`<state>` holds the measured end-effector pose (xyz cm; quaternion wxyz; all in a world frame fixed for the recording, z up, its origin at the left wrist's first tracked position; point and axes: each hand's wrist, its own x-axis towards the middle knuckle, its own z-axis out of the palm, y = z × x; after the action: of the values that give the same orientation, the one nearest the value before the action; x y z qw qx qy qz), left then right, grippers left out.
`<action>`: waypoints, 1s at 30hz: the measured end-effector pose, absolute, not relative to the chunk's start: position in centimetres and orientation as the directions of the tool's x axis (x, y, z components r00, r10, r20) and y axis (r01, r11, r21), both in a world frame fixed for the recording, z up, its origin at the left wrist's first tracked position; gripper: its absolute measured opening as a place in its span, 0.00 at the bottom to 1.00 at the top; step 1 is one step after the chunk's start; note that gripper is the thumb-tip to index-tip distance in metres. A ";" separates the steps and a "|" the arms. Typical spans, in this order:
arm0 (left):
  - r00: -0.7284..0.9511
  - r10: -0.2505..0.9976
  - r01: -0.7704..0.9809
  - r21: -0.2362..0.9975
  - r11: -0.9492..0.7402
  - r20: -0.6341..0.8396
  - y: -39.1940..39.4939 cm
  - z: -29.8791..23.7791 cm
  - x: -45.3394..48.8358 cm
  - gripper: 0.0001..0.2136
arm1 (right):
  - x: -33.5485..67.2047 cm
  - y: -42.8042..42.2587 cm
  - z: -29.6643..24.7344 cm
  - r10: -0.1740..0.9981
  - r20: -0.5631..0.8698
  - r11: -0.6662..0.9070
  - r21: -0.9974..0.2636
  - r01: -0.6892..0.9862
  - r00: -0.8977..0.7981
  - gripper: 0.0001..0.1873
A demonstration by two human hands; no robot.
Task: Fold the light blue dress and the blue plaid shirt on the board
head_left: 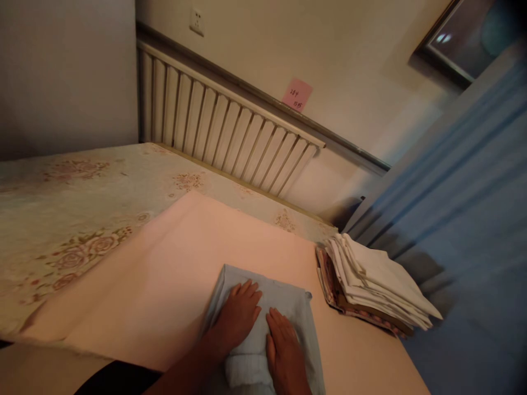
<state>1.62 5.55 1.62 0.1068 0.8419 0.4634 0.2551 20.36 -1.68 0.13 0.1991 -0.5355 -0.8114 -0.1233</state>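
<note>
Folded light-blue garment [257, 340] lies on the pink cloth [164, 263] directly beneath my flattened, unclenched left hand [239, 315] and right hand [286, 348], its length running toward me, my left nearer its far edge.

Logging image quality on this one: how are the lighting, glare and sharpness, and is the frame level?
Head view: dim, warm light, left hand and right hand darker than the pink sheet; head view: small glare on the framed picture, far upper-right corner black; head view: blue curtain looks soft; head view: tilted, the radiator slopes down rightward.
</note>
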 end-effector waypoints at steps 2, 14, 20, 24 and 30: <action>0.441 0.838 0.730 0.415 -0.544 0.322 5.6 1.7 1.6 0.17 | 20.4 -1.7 0.1 0.818 0.456 0.397 -0.011 0.918 -0.349 0.24; 0.451 0.831 0.733 0.396 -0.553 0.325 5.4 2.1 1.5 0.16 | 20.6 -1.7 -0.3 0.827 0.445 0.388 -0.006 0.922 -0.345 0.24; 0.451 0.836 0.725 0.418 -0.547 0.312 5.5 1.9 1.5 0.17 | 20.6 -1.7 -0.2 0.832 0.434 0.389 -0.014 0.921 -0.345 0.24; 0.452 0.838 0.726 0.420 -0.545 0.306 5.5 2.2 1.5 0.17 | 20.6 -1.7 -0.2 0.831 0.437 0.395 -0.027 0.918 -0.344 0.24; 0.453 0.840 0.736 0.406 -0.542 0.300 5.2 2.7 1.4 0.17 | 20.6 -1.7 -0.3 0.829 0.448 0.397 -0.048 0.916 -0.336 0.24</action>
<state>1.41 5.25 2.74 0.1091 0.8452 0.4660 0.2377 20.64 -1.68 -0.34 0.2054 -0.5385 -0.8102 -0.1067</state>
